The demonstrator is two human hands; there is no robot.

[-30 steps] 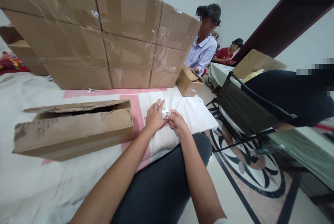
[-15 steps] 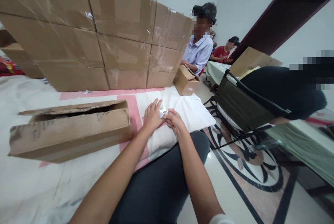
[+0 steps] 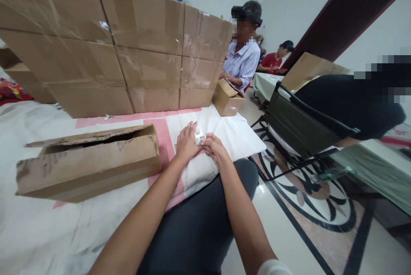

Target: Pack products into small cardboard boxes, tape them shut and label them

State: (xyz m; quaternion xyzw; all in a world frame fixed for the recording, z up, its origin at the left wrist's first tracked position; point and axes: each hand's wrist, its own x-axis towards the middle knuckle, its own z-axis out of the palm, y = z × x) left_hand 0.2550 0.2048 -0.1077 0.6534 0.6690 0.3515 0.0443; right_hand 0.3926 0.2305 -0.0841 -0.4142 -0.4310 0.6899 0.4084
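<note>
The left hand (image 3: 186,141) is clamped on a small white device (image 3: 200,139); the right hand (image 3: 215,146) has its fingers bunched at the device's right edge, though I can't tell whether they pinch it. The device is between both hands, over the pink-and-white cloth (image 3: 48,236) on the bench. Left of them lies a worn carton (image 3: 96,161), top gaping. Beyond rises a stack of taped boxes (image 3: 147,61), and past its end, a person in a pale shirt (image 3: 245,63) behind a smaller box (image 3: 227,99).

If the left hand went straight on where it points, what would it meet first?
The left hand would probably meet the stacked boxes across the cloth, though depth is unclear.
</note>
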